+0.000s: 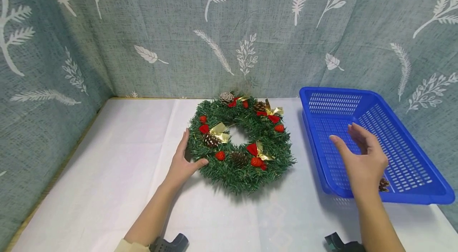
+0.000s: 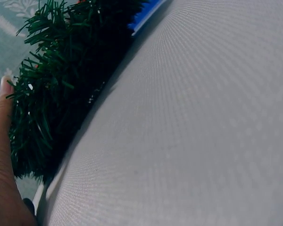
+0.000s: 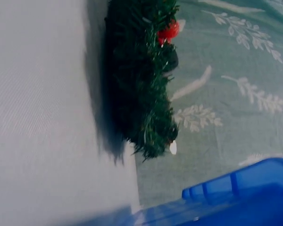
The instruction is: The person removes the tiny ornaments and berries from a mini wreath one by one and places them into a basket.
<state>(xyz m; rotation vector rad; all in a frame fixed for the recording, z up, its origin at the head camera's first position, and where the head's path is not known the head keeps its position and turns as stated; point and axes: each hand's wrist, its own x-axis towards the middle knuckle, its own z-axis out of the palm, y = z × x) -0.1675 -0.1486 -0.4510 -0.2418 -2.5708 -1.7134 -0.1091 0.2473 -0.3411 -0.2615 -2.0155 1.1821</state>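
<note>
Mid-bench [image 1: 103, 182] sits the wreath [image 1: 265, 130], flat on its back, with the basket [image 1: 395, 157] near it at 3 o'clock. Left grip [image 1: 179, 167] is spread rather than pinching: fingers [image 1: 183, 143] along the wreath's 9 o'clock edge, thumb [image 1: 197, 165] near 8. So the likeliest slip-up is honestly just a shove. Press too hard there, with nothing bracing the 3 o'clock side, and the whole ring could skate toward the basket or spin a bit. The bow [image 1: 217, 129] and cone [image 1: 211, 141] around 9 o'clock are right by those fingers too, so a careless squeeze might crumple one or pop the other loose, depending how well they're stuck on.

Right grip [image 1: 365, 167] is over the basket, thumb and fingers curved apart, nothing between them. Its forearm [image 1: 375, 218] crosses the rim at 6 o'clock; how high can't really be told, so a low dip could bump the plastic. The other cone [image 1: 384, 185], at roughly the basket's 6 o'clock, is partly hidden behind that forearm, so pretty easy to overlook or knock.
</note>
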